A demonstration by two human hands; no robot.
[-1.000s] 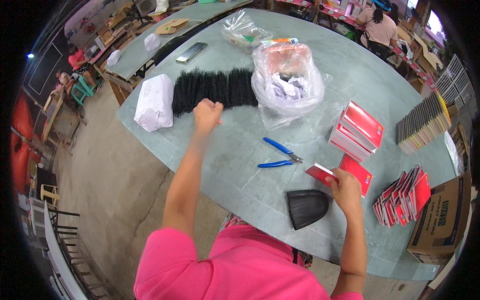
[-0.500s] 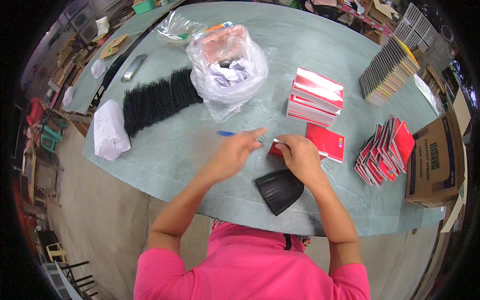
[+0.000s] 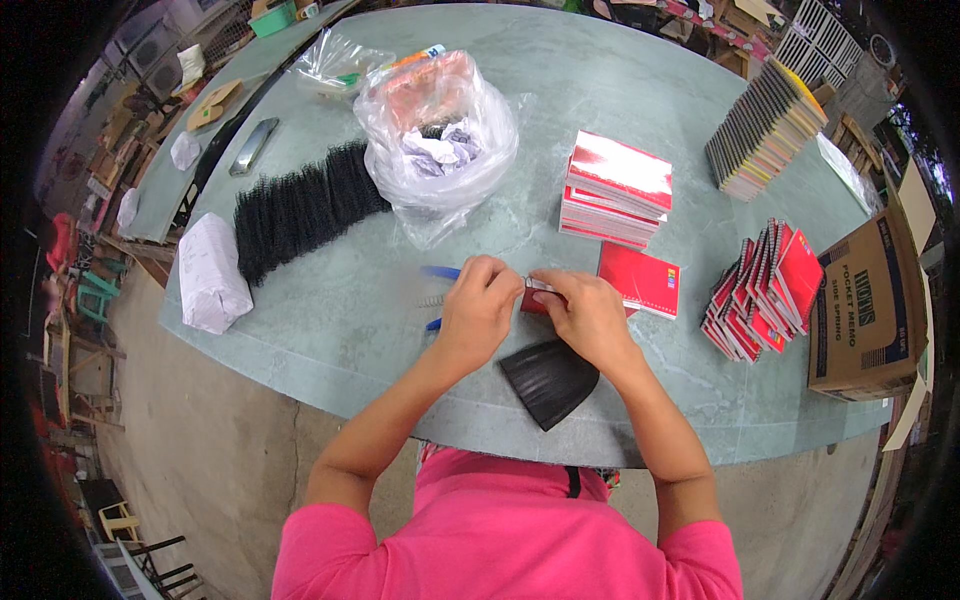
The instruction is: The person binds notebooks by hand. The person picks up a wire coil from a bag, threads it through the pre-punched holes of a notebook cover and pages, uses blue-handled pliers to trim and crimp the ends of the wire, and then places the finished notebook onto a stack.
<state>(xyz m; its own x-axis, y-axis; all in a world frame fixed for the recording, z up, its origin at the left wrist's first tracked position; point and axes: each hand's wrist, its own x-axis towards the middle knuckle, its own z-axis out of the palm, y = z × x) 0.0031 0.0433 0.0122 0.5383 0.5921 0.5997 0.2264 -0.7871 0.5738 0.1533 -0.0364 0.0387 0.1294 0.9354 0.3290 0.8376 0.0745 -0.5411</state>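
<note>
My right hand [image 3: 592, 312] grips a small red notebook [image 3: 537, 300] by its edge, fingers on top. Close against its left end, my left hand [image 3: 480, 308] is pinched shut; a thin wire coil [image 3: 430, 300], blurred, sticks out behind its fingers. Two blue handles of a tool [image 3: 440, 271] show on either side of that hand; the rest of it is hidden. Another red notebook [image 3: 645, 278] lies flat just beyond my right hand. Below the hands rests a black, ridged flat piece [image 3: 552, 382].
A stack of red notebooks [image 3: 616, 190] stands behind, with spiral-bound ones [image 3: 765, 290] fanned out beside a cardboard box [image 3: 866, 308]. Farther right is a tall notebook stack [image 3: 766, 128]. At left are black coils [image 3: 308, 208], a plastic bag [image 3: 436, 150] and a white wrapped bundle [image 3: 213, 272].
My left hand has come in from open, spread fingers to a pinch at the notebook's left end, with a coil now showing. My right hand keeps its hold on the notebook.
</note>
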